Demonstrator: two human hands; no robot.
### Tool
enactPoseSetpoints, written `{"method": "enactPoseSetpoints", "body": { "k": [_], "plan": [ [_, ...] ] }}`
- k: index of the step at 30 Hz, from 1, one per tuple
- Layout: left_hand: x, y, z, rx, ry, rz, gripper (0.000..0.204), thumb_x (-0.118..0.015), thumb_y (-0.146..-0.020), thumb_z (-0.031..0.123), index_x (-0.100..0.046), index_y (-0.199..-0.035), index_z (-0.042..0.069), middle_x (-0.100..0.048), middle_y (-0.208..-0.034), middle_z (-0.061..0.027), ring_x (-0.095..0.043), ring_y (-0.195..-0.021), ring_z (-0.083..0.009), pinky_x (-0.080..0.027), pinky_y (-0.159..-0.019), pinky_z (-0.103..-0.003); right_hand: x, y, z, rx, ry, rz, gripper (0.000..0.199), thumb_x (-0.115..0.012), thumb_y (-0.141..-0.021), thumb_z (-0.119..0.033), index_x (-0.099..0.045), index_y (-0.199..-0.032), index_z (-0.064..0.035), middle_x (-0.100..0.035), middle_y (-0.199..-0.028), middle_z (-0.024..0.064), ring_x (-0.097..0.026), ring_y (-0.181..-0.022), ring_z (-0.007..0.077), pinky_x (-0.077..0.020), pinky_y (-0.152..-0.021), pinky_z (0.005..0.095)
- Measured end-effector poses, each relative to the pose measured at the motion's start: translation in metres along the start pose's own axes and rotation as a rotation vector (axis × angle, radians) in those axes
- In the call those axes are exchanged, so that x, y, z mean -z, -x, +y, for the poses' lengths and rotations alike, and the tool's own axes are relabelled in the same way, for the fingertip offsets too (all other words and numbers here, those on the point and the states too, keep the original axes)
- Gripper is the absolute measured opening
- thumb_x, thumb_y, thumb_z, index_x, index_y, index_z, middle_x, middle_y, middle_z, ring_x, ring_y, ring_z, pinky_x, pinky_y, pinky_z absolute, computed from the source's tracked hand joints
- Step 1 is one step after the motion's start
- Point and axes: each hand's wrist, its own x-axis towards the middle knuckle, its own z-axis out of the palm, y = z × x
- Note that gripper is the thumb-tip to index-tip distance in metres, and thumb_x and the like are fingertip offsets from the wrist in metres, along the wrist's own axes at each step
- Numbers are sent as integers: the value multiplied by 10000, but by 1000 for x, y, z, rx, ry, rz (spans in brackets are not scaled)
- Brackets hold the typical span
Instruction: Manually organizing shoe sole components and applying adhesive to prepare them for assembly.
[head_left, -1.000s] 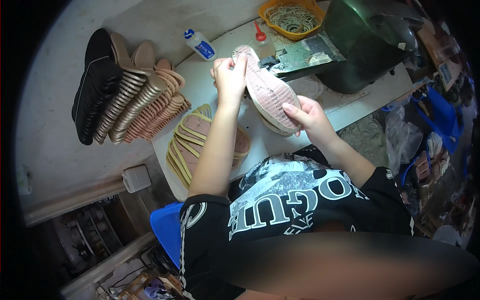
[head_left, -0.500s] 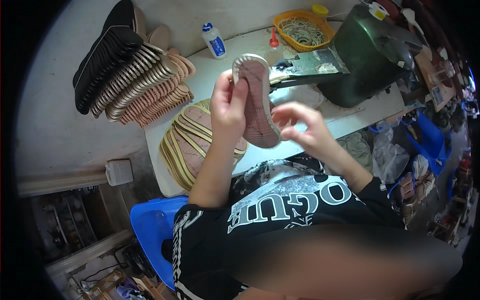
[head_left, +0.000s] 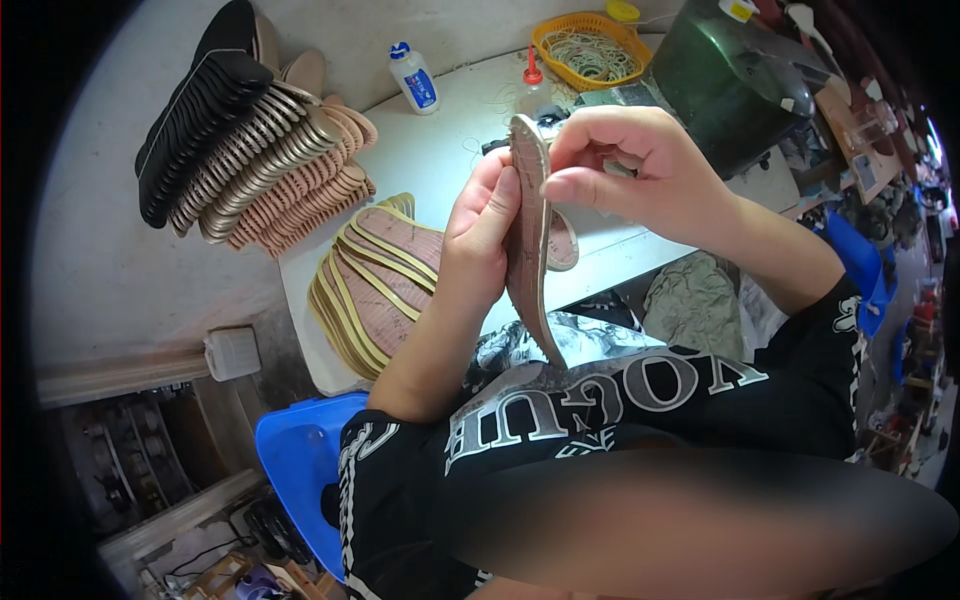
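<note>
A shoe insole (head_left: 527, 245) with a pinkish-brown face and a pale rim is raised over the table, turned nearly edge-on. My left hand (head_left: 480, 228) grips its left side, thumb lying on the brown face. At the upper right rim, my right hand (head_left: 650, 170) is closed with thumb and forefinger against the edge; its other fingers are curled and partly hidden. Behind the held piece, part of another insole (head_left: 563, 243) shows. Close to my left forearm lies a fanned pile of yellow-edged insoles (head_left: 375, 275).
Stacked black, metallic and pink insoles (head_left: 240, 140) lean by the wall. On the white table (head_left: 455, 110) stand a white-and-blue bottle (head_left: 415, 80), a red-tipped bottle (head_left: 533, 88), a yellow basket of cords (head_left: 592, 52) and a dark green machine (head_left: 735, 85). A blue chair (head_left: 300, 450) is at left.
The insole has turned from showing its broad face to nearly edge-on. My right hand has moved from its lower end up to the upper rim.
</note>
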Motion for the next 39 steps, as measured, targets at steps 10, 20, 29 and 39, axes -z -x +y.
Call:
{"method": "enactPoseSetpoints", "body": {
  "k": [10,20,29,39],
  "plan": [
    [7,7,-2,145,332,-307,514,-429,-1045,371,-366,-1390,-5,-560,-1139,-154,-647,-1018,-263,-568,-845,-412,-16,8,14,-136,-293,168,147,-642,-955,-92,-664,-1023,37,-654,-730,8,-613,-658,21,-485,-582,168],
    [3,5,-9,-211,-553,-61,446,-520,-1021,185,-411,-1436,61,-626,-1073,-127,-619,-929,-165,-515,-819,-312,-29,13,25,-48,192,424,88,-677,-852,-35,-705,-901,33,-664,-707,56,-603,-578,69,-469,-529,223],
    [5,3,-26,-119,-600,40,402,-499,-1025,153,-452,-1410,48,-623,-938,-89,-616,-820,-148,-507,-753,-292,-34,13,53,-191,157,480,141,-686,-802,-51,-604,-700,2,-560,-591,-17,-478,-536,13,-380,-480,206],
    [11,2,-35,21,-379,84,386,-449,-1023,73,-420,-1404,15,-605,-1051,-97,-617,-864,-122,-531,-780,-284,-22,13,68,60,546,356,127,-722,-786,-90,-657,-806,17,-572,-621,50,-563,-553,86,-473,-546,239]
  ]
}}
